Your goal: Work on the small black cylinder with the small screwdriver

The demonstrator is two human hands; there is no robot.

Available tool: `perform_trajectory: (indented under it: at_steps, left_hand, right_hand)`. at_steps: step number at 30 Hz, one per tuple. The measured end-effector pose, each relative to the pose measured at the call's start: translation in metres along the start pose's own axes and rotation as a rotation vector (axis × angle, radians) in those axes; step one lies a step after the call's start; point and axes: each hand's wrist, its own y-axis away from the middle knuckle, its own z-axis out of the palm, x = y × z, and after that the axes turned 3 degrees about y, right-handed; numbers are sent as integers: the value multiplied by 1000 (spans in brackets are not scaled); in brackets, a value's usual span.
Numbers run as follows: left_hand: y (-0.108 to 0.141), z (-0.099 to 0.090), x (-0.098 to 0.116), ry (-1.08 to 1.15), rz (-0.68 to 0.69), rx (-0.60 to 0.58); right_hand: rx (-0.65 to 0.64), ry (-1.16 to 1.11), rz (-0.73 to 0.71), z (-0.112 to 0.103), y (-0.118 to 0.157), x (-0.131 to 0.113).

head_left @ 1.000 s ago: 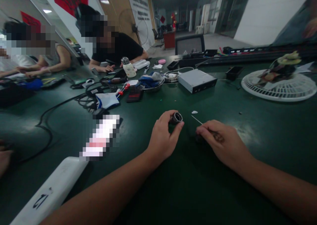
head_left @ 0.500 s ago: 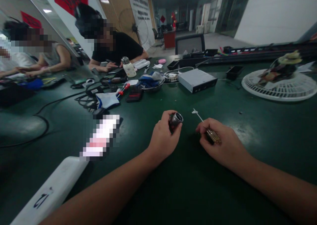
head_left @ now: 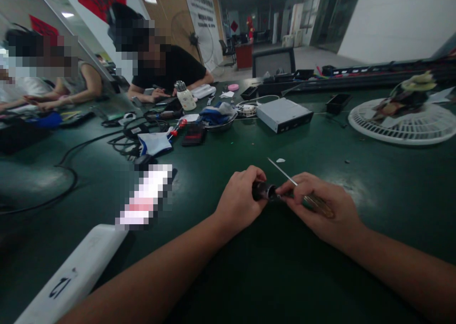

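Observation:
My left hand [head_left: 238, 198] is closed round a short, dark, hollow cylinder [head_left: 262, 191] whose open end faces right. Held in my right hand [head_left: 331, 203] is a screwdriver [head_left: 320, 206] with a clear yellowish handle; its thin metal shaft points up and to the left, above the cylinder. The thumb and index fingertips of that hand are at the cylinder's open mouth. Whether they pinch a small part there I cannot make out. A small white scrap [head_left: 280, 160] lies on the green table just beyond the screwdriver shaft.
A phone with a blurred bright screen [head_left: 149, 195] rests by a white power bank-like slab [head_left: 71, 271] on the left. Farther back are a grey disc drive [head_left: 283, 115], a bowl with blue cloth [head_left: 219, 115], cables and a white fan grille [head_left: 402, 129]. Two people sit across to the left.
My right hand has moved left, bringing its fingertips to the cylinder's mouth. The cylinder has turned from facing up-right to facing right and sits slightly lower. The screwdriver has shifted in my grip.

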Motion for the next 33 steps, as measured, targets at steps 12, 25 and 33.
perform_trajectory:
  at_steps: [12, 25, 33]
  left_hand:
    - [0, -3, 3, -21, 137, -57]
    - [-1, -3, 2, -29, 232, -109]
    - [-1, -4, 5, -24, 283, -142]
  right_hand:
    - [43, 27, 7, -1, 4, 1]
    - [42, 70, 311, 1, -2, 2]
    - [-23, 139, 293, 2, -5, -1]
